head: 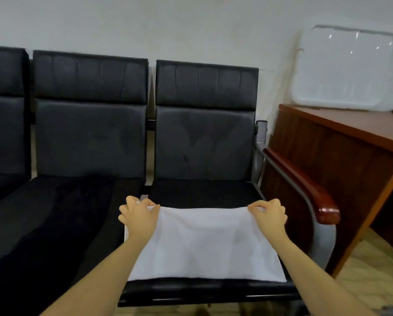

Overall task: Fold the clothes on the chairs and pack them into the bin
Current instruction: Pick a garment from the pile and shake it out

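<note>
White garment (pixel 204 242) on chair (pixel 204 142), far corners in left hand (pixel 138 214) and right hand (pixel 269 214)

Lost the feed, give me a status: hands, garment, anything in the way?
Left hand and right hand pinch the white garment's far corners. It lies flat on the right chair seat. Nothing blocking.

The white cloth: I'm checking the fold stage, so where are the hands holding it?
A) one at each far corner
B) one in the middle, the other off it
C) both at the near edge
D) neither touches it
A: the left hand and right hand each pinch a far corner of the white cloth lying on the chair seat.
</note>
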{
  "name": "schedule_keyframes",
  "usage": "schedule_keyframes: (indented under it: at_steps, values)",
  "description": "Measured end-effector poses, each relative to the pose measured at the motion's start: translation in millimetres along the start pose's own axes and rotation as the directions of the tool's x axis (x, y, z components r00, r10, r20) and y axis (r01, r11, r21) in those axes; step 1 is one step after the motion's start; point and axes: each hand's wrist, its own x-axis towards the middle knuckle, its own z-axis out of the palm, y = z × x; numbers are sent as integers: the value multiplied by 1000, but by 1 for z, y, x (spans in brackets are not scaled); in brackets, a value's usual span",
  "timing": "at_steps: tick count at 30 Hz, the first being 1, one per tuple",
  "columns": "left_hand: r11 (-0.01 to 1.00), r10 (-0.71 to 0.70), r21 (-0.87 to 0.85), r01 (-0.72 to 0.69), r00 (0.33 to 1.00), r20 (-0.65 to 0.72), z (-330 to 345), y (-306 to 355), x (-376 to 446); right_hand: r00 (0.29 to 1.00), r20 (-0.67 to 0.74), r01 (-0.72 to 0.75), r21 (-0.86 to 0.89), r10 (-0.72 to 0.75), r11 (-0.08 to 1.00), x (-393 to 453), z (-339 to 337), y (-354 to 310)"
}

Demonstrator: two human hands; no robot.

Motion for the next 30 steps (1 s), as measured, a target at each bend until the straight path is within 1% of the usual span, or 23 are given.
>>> schedule_keyframes:
  at_steps: [3, 6, 8, 11, 13, 15, 18, 20, 22, 23, 24, 26, 28, 30]
  values:
    - [998, -7, 56, 3, 998, 61, 20, -9, 5, 996, 71, -51, -67, 56, 996, 2, 19, 11]
    - [995, 7, 95, -16, 996, 90, 35, -11, 16, 995, 82, -51, -80, 57, 996, 7, 33, 20]
    - [994, 28, 102, -37, 996, 84, 43, -9, 25, 997, 68, -12, -116, 20, 993, 13, 39, 24]
    - [990, 115, 73, -117, 993, 27, 54, -9, 39, 997, 14, 82, -182, -80, 980, 25, 43, 26]
    - [989, 141, 47, -142, 990, 12, 61, -10, 48, 989, -10, 141, -206, -147, 968, 36, 47, 28]
    - [986, 157, 55, -158, 987, 26, 70, -11, 57, 982, 6, 182, -252, -187, 950, 48, 53, 31]
    - [981, 172, 82, -174, 985, 27, 87, -13, 68, 976, 80, 219, -329, -204, 919, 62, 65, 36]
    - [976, 175, 124, -180, 983, 51, 96, -14, 73, 978, 111, 207, -378, -177, 903, 67, 73, 38]
    - [941, 198, 250, -227, 971, 136, 106, -15, 72, 980, 117, 199, -426, -164, 883, 66, 82, 39]
    - [915, 223, 301, -268, 959, 177, 109, -15, 70, 977, 118, 211, -436, -176, 875, 63, 85, 39]
    - [898, 261, 309, -312, 945, 197, 112, -14, 65, 971, 126, 236, -423, -201, 875, 59, 89, 38]
    - [884, 347, 241, -401, 907, 237, 116, -11, 51, 951, 192, 295, -335, -241, 895, 47, 96, 38]
    - [853, 406, 179, -491, 838, 366, 118, -6, 35, 928, 299, 296, -236, -220, 926, 33, 101, 38]
    - [814, 432, 138, -565, 746, 506, 117, -2, 18, 904, 388, 283, -224, -181, 933, 18, 103, 42]
